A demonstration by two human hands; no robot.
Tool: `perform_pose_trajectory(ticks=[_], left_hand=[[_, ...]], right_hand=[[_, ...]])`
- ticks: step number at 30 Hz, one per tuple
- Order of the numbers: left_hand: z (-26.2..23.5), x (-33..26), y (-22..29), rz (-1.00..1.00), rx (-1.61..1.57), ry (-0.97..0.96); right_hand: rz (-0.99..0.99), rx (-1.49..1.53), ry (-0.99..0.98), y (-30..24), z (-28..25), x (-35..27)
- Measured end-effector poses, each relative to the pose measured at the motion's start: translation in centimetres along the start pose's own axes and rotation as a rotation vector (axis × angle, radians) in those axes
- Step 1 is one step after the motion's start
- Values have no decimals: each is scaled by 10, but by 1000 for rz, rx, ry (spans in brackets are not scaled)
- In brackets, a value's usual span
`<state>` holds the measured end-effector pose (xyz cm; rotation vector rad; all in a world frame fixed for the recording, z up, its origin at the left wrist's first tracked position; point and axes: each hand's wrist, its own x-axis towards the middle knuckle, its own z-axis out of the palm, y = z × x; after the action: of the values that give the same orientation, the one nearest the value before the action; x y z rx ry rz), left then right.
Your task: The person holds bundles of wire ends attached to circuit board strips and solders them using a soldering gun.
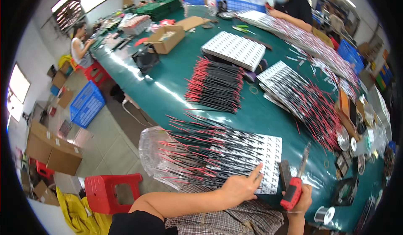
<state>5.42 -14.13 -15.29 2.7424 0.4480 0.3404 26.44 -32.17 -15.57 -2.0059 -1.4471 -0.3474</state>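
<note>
In front of me on the green table (168,105) lies a white panel (272,151) with rows of small dark marks. Many black wires (197,151) with red ends lie across it and stick out past its left side. My left hand (239,188) rests at the panel's near edge, fingers stretched out, fingertips touching its surface. To the right, my right hand (304,200) is closed round the red handle of a soldering iron (292,193). The iron's metal tip points up and away, apart from the panel. A dark bar (285,174) lies between panel and iron.
Behind the panel lie a bundle of black and red wires (216,86) and a stack of white panels (233,48). Another wired stack (277,77) is at right. A solder spool (324,215) stands near right, a red stool (113,193) at left. Co-workers (289,4) sit beyond.
</note>
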Motion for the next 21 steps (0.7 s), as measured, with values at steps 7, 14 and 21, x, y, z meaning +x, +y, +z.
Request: perform_pose_trajectory(ticks=[7, 14, 21], left_hand=[[-15, 4, 15, -10, -25, 200], [-35, 7, 15, -83, -118, 137], [-32, 11, 1, -229, -301, 3]], right_hand=[[108, 179, 23, -17, -27, -3], [120, 222, -48, -38, -84, 11], [782, 749, 111, -63, -81, -16]])
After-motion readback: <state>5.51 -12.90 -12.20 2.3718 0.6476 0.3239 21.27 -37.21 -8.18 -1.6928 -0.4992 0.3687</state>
